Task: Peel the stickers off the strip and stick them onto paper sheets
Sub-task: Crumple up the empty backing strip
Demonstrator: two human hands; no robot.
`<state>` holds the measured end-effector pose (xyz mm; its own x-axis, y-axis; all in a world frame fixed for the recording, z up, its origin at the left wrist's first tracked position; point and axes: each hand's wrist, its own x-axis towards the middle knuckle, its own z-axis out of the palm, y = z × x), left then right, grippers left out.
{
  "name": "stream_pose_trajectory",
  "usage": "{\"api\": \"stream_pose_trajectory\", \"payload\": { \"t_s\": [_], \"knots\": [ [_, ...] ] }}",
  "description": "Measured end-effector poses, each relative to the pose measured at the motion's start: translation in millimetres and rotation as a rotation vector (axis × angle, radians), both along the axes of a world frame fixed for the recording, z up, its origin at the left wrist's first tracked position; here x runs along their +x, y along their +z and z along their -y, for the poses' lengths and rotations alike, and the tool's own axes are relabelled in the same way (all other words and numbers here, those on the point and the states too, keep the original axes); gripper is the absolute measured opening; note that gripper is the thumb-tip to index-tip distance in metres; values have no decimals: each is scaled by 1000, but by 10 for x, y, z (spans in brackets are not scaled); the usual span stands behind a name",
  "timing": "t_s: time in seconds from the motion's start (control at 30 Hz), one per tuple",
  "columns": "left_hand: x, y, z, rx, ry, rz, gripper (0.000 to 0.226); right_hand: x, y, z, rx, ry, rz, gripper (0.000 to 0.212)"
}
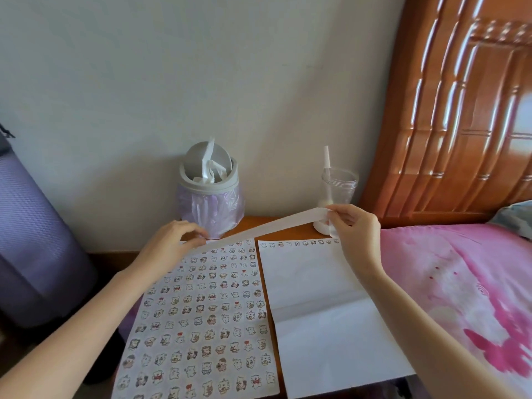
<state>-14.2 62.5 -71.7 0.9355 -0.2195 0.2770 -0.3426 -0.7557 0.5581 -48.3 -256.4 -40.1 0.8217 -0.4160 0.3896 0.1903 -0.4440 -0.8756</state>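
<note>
Two paper sheets lie side by side under the person's forearms, on a wooden table (288, 235). Under the left forearm, the left sheet (201, 312) is filled with rows of small cartoon stickers (212, 319). The right sheet (325, 306) is creased and mostly blank, with one row of stickers along its far edge.

Just beyond the left hand (175, 240) stands a small grey bin (207, 180) lined with a lilac bag; crumpled white strips stick out of its top. Beyond the right hand (355, 226) stands a clear plastic cup (341, 185). A white nozzle bottle (326, 165) shows at the cup; whether it is inside or behind is unclear.

Both hands are raised above the sheets' far edges. Each pinches one end of a long white strip (273, 226), held taut between them, with the right end higher.

Left of the left arm is a purple rolled mat (34, 226). Right of the right arm are a pink bed cover (460, 283) and a wooden headboard (460, 110).
</note>
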Motion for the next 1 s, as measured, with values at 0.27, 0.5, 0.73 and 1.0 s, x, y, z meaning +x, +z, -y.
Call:
{"api": "stream_pose_trajectory", "payload": {
  "t_s": [0.27, 0.5, 0.73, 1.0],
  "knots": [
    [-76, 69, 122, -76, -48, -145, 13, 43, 52, -94, -51, -113, -5, 19],
    [-50, 500, 671, -170, -58, 106, 14, 18, -31, -608, -182, 99, 18, 14],
    [-41, 600, 913, -237, -165, 66, 18, 114, 40, -817, 280, 444, 24, 14],
    [-124, 366, 780, -452, -87, -209, 40, 290, -115, -767, 271, 238, 19, 23]
  ]
}}
